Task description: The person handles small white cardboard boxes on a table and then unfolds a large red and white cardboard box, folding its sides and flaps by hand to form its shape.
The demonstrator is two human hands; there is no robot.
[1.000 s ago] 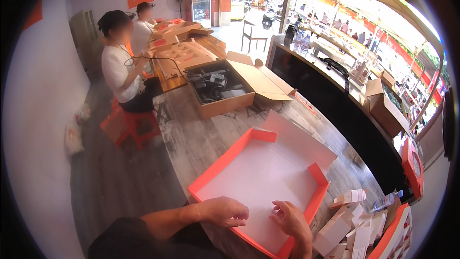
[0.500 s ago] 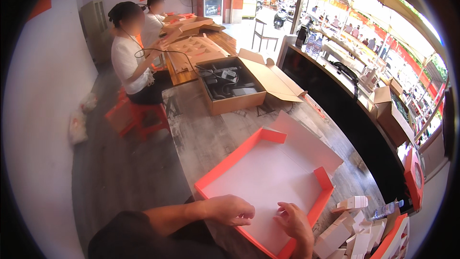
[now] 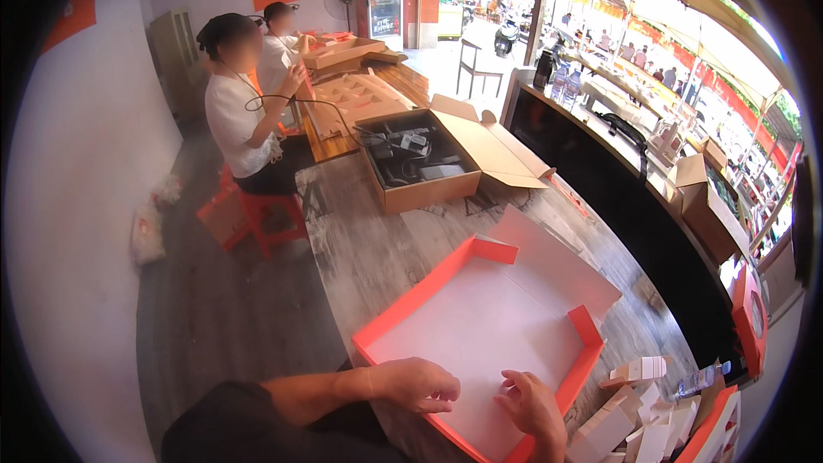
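While our left hand (image 3: 415, 383) and right hand (image 3: 531, 405) hang half-curled, empty, the box (image 3: 484, 326) lies on the table (image 3: 356, 219), under and beyond them. Its flap (image 3: 559, 261) sits far-right, nearer our right.

At the lower centre I'm looking into a shallow box (image 3: 480, 317) of thin card, its orange walls showing smooth and its white inside giving off a soft, satiny sheen. Beneath it the worktop (image 3: 364, 244) is showing a grey, streaky wood-look face. At lower left, my sleeve (image 3: 227, 424) is appearing as dark, matt cloth. At upper centre I'm seeing a carton (image 3: 437, 195) of plain, matt brown cardboard, enclosing dark plastic pieces (image 3: 441, 171). At lower right, small boxes (image 3: 604, 429) of pale, smooth card are lying near a clear plastic bottle (image 3: 705, 379). Left of centre, a red stool (image 3: 276, 214) is looking like moulded plastic.
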